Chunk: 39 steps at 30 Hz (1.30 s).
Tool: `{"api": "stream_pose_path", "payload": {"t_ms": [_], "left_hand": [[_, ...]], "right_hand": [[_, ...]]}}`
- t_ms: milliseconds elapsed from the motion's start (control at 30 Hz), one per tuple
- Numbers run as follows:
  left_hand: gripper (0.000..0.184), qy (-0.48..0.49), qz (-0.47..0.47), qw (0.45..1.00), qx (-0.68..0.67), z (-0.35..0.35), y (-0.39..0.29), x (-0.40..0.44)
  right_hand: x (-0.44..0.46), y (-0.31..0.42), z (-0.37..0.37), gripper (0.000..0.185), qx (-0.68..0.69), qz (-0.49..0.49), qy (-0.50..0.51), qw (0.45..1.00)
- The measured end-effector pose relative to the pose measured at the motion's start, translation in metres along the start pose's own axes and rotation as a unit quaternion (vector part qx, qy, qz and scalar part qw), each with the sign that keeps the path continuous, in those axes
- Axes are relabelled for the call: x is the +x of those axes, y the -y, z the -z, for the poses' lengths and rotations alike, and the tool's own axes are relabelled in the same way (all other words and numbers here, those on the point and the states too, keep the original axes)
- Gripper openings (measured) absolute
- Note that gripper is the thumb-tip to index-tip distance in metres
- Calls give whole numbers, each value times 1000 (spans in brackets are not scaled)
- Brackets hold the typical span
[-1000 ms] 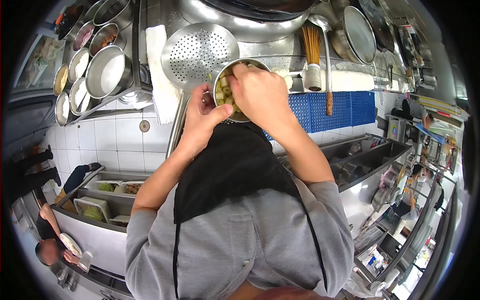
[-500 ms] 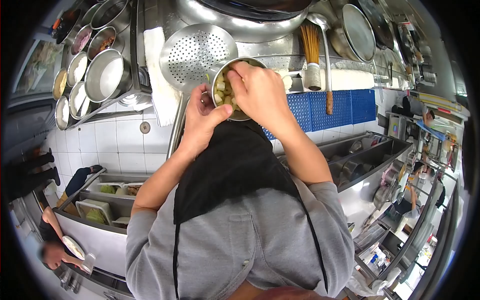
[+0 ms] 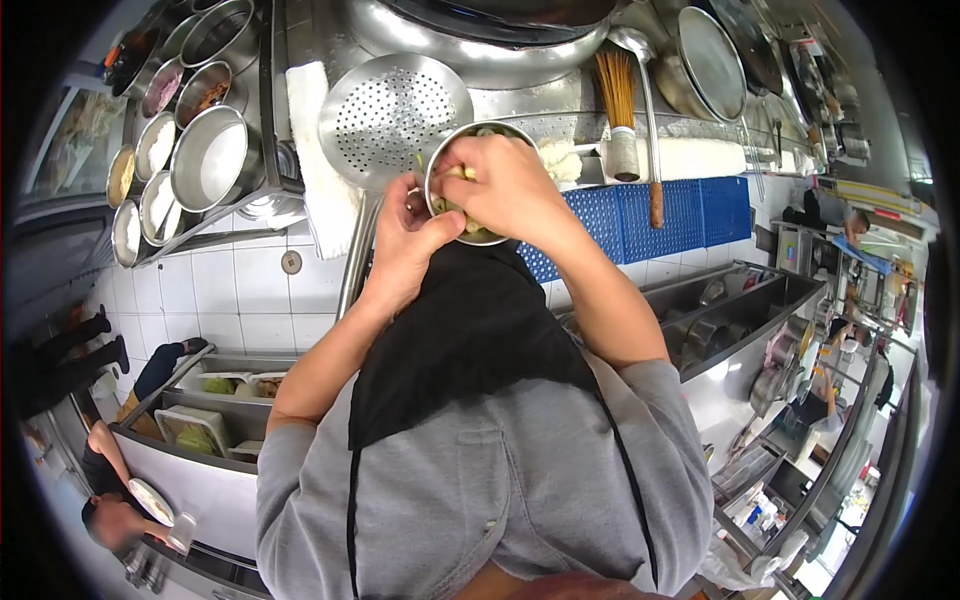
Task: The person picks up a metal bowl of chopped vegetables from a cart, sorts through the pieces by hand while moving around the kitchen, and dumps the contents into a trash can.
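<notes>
A round metal bowl (image 3: 430, 170) with pale green vegetable pieces (image 3: 472, 225) in it is held close in front of the black apron. My left hand (image 3: 405, 238) grips its left rim, thumb over the edge. Inside the bowl, my right hand (image 3: 500, 185) has its fingers bent among the pieces; the fingertips are partly hidden, and a few pale pieces show beside them. Just behind the bowl lies a large perforated strainer (image 3: 395, 115), its handle running down past my left forearm.
A wok (image 3: 480, 50) stands at the top. A bamboo brush (image 3: 620, 110), a ladle (image 3: 650, 130) and a blue perforated mat (image 3: 670, 215) are to the right. Metal bowls (image 3: 210, 160) cluster at upper left. A co-worker (image 3: 110, 480) holds a plate at lower left.
My right hand has shifted slightly left within the bowl, its fingers curling in more, with pale pieces now showing by them. My left hand keeps its grip. The co-worker's plate has moved slightly.
</notes>
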<state>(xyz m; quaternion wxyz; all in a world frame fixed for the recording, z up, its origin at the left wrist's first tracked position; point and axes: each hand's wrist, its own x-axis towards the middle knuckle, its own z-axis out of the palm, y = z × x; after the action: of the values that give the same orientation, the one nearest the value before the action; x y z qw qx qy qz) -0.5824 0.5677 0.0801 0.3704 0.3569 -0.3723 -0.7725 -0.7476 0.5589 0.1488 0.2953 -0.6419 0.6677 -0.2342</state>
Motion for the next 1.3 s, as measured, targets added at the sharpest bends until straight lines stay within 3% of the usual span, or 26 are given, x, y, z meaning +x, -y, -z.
{"api": "stream_pose_path", "payload": {"t_ms": [100, 167, 333, 367, 500, 600, 633, 733, 767, 900, 1000, 1067, 1133, 1167, 1200, 1300], "left_hand": [[69, -12, 11, 1000, -10, -1, -6, -2], [70, -16, 18, 1000, -16, 0, -6, -1], [73, -28, 29, 999, -30, 4, -4, 1], [73, -30, 30, 999, -28, 5, -3, 1], [72, -36, 26, 999, -23, 5, 2, 3], [71, -20, 21, 999, -46, 1, 5, 9], [71, -14, 19, 998, -58, 0, 6, 11], [72, -19, 1, 996, -82, -8, 8, 17], [75, -16, 3, 995, -94, -13, 7, 18], [82, -28, -6, 992, -119, -29, 9, 33], [90, -59, -20, 990, -127, -43, 15, 47], [94, -86, -24, 986, -140, -53, 20, 61], [91, -64, -57, 992, -91, -68, 19, 75], [91, -73, -60, 990, -102, -73, 21, 81], [91, -87, -63, 989, -105, -80, 21, 85], [89, -147, -78, 981, -100, -120, 14, 98]], "right_hand": [[-14, 0, 7, 19, 128, -14, 14, 992], [-20, 3, 16, 18, 274, -88, 16, 958], [-26, -15, 34, 21, 593, -185, 14, 784], [-27, -23, 35, 21, 654, -177, 27, 735], [-28, -28, 41, 18, 730, -178, -3, 660], [-33, -43, 50, 18, 811, -156, 2, 563], [-34, -56, 54, 23, 852, -90, 47, 513], [-35, -70, 68, 25, 822, -194, -184, 502], [-32, -70, 71, 23, 769, -233, -250, 541], [-28, -131, 107, 17, 755, -280, -275, 525], [-12, -166, 198, 16, 813, -99, -299, 490], [-8, -190, 282, 24, 833, 110, -290, 458], [-4, -173, 357, 16, 621, 272, -505, 534], [2, -169, 388, 16, 463, 352, -623, 524], [12, -170, 419, 16, 285, 412, -712, 492], [56, -208, 522, 17, 114, 444, -824, 333]]}}
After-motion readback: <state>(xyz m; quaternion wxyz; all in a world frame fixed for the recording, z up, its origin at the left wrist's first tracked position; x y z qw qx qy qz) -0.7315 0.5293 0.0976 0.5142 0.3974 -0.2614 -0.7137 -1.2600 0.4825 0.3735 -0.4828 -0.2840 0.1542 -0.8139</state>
